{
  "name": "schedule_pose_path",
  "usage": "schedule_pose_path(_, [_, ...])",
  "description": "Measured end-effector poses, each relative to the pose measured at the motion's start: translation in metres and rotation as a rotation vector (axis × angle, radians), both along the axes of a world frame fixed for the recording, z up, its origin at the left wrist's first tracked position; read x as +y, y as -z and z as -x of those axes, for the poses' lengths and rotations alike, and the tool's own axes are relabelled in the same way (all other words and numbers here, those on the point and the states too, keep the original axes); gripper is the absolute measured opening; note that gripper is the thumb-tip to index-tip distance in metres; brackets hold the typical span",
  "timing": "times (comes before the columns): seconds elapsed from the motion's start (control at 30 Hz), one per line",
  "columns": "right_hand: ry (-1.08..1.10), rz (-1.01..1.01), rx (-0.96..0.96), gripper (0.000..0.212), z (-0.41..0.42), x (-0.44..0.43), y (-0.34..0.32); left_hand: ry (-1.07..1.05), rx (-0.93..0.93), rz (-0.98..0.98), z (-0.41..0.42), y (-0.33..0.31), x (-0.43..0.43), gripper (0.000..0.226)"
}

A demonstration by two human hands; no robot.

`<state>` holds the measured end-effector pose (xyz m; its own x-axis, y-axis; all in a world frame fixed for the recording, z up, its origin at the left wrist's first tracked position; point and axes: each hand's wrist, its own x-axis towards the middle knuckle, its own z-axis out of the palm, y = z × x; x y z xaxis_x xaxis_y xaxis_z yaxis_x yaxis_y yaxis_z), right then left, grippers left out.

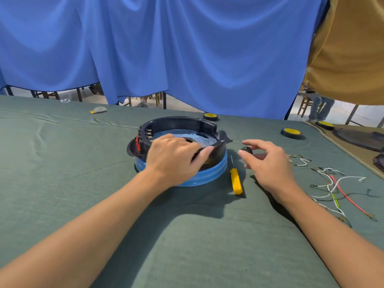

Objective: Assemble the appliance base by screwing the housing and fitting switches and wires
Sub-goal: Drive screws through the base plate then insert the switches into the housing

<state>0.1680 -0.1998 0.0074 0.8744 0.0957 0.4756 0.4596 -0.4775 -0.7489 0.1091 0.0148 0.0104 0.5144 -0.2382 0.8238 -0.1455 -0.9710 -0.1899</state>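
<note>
The round appliance base (216, 169), a black housing on a blue ring, sits in the middle of the green table. My left hand (172, 156) grips its near rim, thumb on the outer wall and fingers inside. A red switch (137, 142) shows on the housing's left side. Just right of the base, my right hand (268, 163) pinches a small black switch (246, 150) between thumb and fingers, slightly above the cloth. A yellow-handled screwdriver (236, 180) lies between the base and my right hand.
Loose white, red and yellow-green wires (336, 188) lie at the right. Two black-and-yellow tape rolls (292, 133) (210, 116) stand behind the base. A dark round lid (361, 138) lies far right. A blue curtain hangs behind the table; a person in a tan shirt (349, 50) stands at right.
</note>
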Motion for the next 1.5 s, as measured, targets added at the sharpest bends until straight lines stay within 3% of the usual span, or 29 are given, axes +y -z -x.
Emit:
schedule_pose_path(0.07, [-0.097, -0.192, 0.089, 0.016, 0.002, 0.004, -0.003, 0.057, -0.013, 0.034, 0.008, -0.005, 0.019, 0.062])
schedule_pose_path(0.2, [-0.204, -0.457, 0.178, 0.02, 0.006, 0.01, -0.009, -0.162, 0.103, 0.068, 0.008, -0.022, 0.004, 0.068])
schedule_pose_path(0.43, [-0.259, -0.523, 0.185, 0.03, 0.007, 0.008, -0.01, -0.234, 0.256, 0.096, -0.026, -0.026, -0.068, 0.041])
schedule_pose_path(0.53, [-0.208, -0.455, 0.112, 0.038, 0.007, 0.006, -0.011, -0.262, 0.266, -0.083, -0.023, -0.017, -0.063, 0.02])
schedule_pose_path(0.6, [-0.179, -0.379, 0.067, 0.048, 0.006, 0.004, -0.011, -0.273, 0.244, -0.217, -0.011, -0.015, -0.054, 0.023])
schedule_pose_path(0.77, [-0.192, -0.359, 0.015, 0.049, 0.007, 0.006, -0.011, -0.065, 0.038, -0.199, 0.005, -0.007, -0.017, 0.031])
schedule_pose_path(0.93, [-0.215, -0.414, 0.033, 0.038, 0.01, 0.01, -0.015, 0.017, 0.003, -0.114, 0.009, -0.005, -0.004, 0.036])
schedule_pose_path(1.13, [-0.373, -0.744, 0.332, 0.013, 0.022, 0.016, -0.026, 0.106, -0.093, 0.046, 0.009, -0.017, -0.016, 0.026])
schedule_pose_path(1.3, [-0.451, -0.797, 0.487, 0.025, 0.027, 0.017, -0.034, 0.259, -0.116, -0.012, 0.005, -0.023, -0.022, 0.035])
schedule_pose_path(1.5, [-0.492, -0.75, 0.553, 0.033, 0.031, 0.02, -0.036, 0.342, -0.131, 0.015, 0.005, -0.026, -0.028, 0.022])
